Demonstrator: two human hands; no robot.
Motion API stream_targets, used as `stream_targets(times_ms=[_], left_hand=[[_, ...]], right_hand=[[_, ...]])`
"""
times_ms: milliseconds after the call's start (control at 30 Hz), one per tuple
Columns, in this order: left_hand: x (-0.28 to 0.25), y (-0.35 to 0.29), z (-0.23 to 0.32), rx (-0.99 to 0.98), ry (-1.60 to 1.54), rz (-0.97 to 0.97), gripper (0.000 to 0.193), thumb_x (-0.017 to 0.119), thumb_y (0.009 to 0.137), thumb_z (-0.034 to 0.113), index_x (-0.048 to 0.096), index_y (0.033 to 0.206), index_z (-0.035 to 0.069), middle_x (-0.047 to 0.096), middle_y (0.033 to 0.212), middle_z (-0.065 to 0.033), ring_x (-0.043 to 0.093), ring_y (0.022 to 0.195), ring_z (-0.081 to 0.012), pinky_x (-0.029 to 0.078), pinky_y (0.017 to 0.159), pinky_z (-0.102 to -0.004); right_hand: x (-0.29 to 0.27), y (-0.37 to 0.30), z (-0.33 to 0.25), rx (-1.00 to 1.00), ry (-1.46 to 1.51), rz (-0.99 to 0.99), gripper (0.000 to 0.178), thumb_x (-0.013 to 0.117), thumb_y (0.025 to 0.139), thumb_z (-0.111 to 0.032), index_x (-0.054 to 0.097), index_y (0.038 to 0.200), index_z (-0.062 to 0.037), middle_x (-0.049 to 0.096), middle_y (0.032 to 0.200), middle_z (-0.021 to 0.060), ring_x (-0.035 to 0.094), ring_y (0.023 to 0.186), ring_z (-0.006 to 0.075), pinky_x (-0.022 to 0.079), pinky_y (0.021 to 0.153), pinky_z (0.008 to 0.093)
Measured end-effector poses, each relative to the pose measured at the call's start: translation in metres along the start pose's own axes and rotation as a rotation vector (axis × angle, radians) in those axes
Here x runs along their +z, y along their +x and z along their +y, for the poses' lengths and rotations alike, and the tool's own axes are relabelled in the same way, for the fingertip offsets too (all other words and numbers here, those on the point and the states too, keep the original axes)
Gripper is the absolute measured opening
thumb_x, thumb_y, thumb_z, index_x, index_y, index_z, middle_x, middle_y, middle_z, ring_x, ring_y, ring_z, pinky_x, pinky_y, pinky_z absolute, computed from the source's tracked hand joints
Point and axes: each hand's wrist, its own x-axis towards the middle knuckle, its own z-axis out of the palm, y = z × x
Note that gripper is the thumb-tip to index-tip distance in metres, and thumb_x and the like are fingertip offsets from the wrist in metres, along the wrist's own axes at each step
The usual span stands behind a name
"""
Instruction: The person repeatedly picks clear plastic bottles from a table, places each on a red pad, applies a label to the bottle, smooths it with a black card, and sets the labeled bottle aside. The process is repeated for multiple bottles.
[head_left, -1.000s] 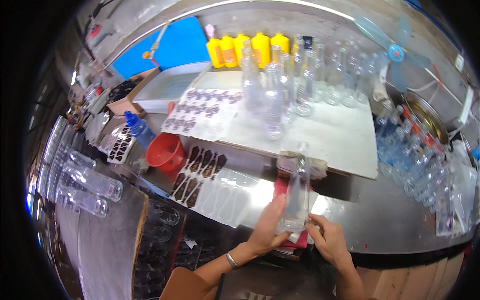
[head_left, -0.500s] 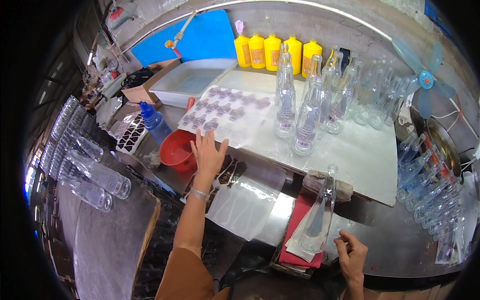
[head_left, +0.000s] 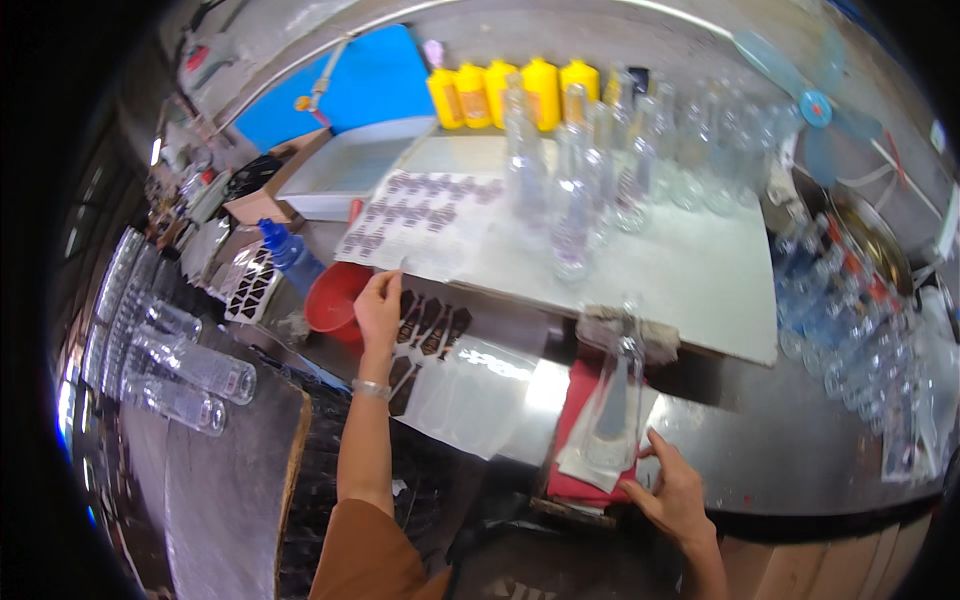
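My left hand (head_left: 378, 312) is closed in a pinch at the near edge of a white sheet (head_left: 440, 238) with rows of dark printed labels. A thin sliver, apparently one label, shows at its fingertips, blurred. A clear glass bottle (head_left: 612, 415) lies tilted, its base on folded white and red cloths (head_left: 570, 440) and its neck resting on a cloth-wrapped roll (head_left: 640, 337). Beside the bottle's base my right hand (head_left: 672, 490) is open, thumb and forefinger apart; whether they touch the glass I cannot tell.
Several upright bottles (head_left: 572, 225) stand on the white board (head_left: 700, 290). A red bowl (head_left: 333, 298) and a blue squeeze bottle (head_left: 290, 255) sit left of the sheet. Dark decal pieces (head_left: 435, 325) lie near my left hand. More bottles (head_left: 195, 365) are stacked at left.
My left hand has gone from spread fingers to a pinch and drawn slightly back from the sheet. My right hand has moved left toward the bottle's base. The whole view has shifted.
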Motion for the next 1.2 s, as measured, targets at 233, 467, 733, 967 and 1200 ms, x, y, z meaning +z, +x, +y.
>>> stream_targets(times_ms=[233, 467, 733, 967, 1200], left_hand=[[0.015, -0.133, 0.175, 0.278, -0.32, -0.476, 0.047, 0.069, 0.093, 0.008, 0.058, 0.137, -0.002, 0.063, 0.136, -0.0149, 0.059, 0.126, -0.0232, 0.044, 0.106, -0.0358], [0.017, -0.228, 0.226, 0.693, 0.077, -0.688, 0.07, 0.08, 0.082, 0.029, 0.053, 0.141, 0.003, 0.042, 0.155, -0.0207, 0.039, 0.146, -0.0352, 0.022, 0.119, -0.0583], [0.033, -0.199, 0.212, 0.665, -0.065, -0.684, 0.052, 0.074, 0.088, 0.016, 0.062, 0.139, 0.015, 0.031, 0.162, -0.0235, 0.03, 0.151, -0.0393, 0.02, 0.121, -0.0574], [0.052, -0.193, 0.193, 0.547, -0.184, -0.746, 0.056, 0.073, 0.089, 0.014, 0.059, 0.143, 0.013, 0.03, 0.162, -0.0235, 0.031, 0.15, -0.0384, 0.023, 0.122, -0.05], [0.054, -0.19, 0.194, 0.358, -0.455, -0.804, 0.048, 0.063, 0.095, 0.01, 0.058, 0.143, 0.008, 0.032, 0.163, -0.0199, 0.034, 0.15, -0.0352, 0.031, 0.119, -0.0441]], right_hand=[[0.03, 0.008, 0.0, -0.085, -0.203, 0.112, 0.073, 0.081, 0.078, -0.02, 0.05, 0.142, -0.001, 0.065, 0.093, 0.013, 0.066, 0.067, 0.0297, 0.054, 0.058, 0.0382], [0.031, 0.007, -0.003, -0.076, -0.196, 0.144, 0.071, 0.081, 0.077, -0.023, 0.053, 0.138, -0.0014, 0.067, 0.102, 0.0159, 0.069, 0.071, 0.0319, 0.055, 0.06, 0.0395], [0.01, 0.017, 0.01, 0.032, 0.152, 0.008, 0.065, 0.082, 0.08, -0.026, 0.057, 0.134, 0.0003, 0.067, 0.109, 0.0171, 0.069, 0.079, 0.0288, 0.056, 0.071, 0.0391], [0.015, 0.04, 0.016, 0.303, 0.65, -0.023, 0.049, 0.064, 0.098, -0.026, 0.056, 0.133, 0.0081, 0.067, 0.123, 0.0211, 0.068, 0.105, 0.0243, 0.054, 0.088, 0.033], [0.028, 0.046, 0.027, 0.273, 0.66, 0.016, 0.047, 0.061, 0.102, -0.024, 0.055, 0.136, 0.0063, 0.067, 0.106, 0.0108, 0.059, 0.079, 0.0121, 0.05, 0.073, 0.028]])
